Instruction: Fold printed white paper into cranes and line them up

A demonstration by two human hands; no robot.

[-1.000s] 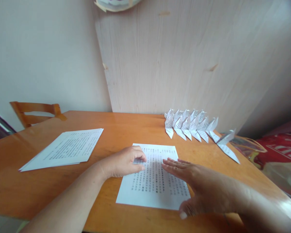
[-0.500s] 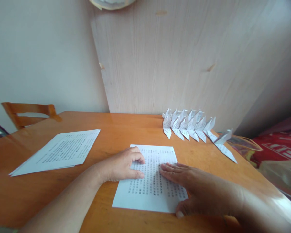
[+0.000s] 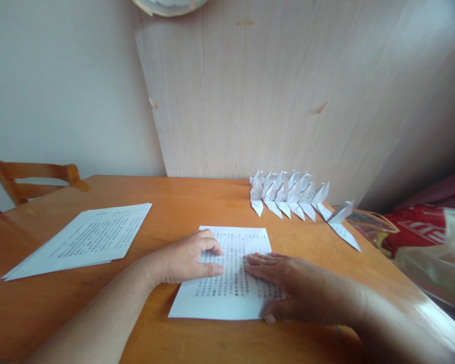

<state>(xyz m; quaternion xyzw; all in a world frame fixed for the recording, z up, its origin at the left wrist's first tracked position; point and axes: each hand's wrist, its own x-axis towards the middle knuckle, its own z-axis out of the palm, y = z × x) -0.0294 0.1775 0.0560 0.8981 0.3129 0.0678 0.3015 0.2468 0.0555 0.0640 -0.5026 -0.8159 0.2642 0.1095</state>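
A printed sheet of paper (image 3: 212,306) lies on the wooden table in front of me, covered in columns of characters. My left hand (image 3: 191,258) rests at its left edge, fingers curved and thumb apart, with nothing held between them. On the right side of the sheet, my right hand (image 3: 280,278) lies flat, its fingers stretched toward the middle and its thumb near the lower right corner. That corner and part of the right edge are hidden under the right hand.
A small stack of printed sheets (image 3: 94,235) lies at the left. Several folded paper shapes (image 3: 282,194) stand in rows at the back right, with a separate folded shape (image 3: 343,222) beside them. A wooden chair (image 3: 34,174), wall panel (image 3: 227,101) and red bag (image 3: 417,227) surround the wooden table (image 3: 197,194).
The view has shifted slightly, so everything sits a little further left. The sheet's near edge appears slightly higher, with both hands still on it in much the same pose.
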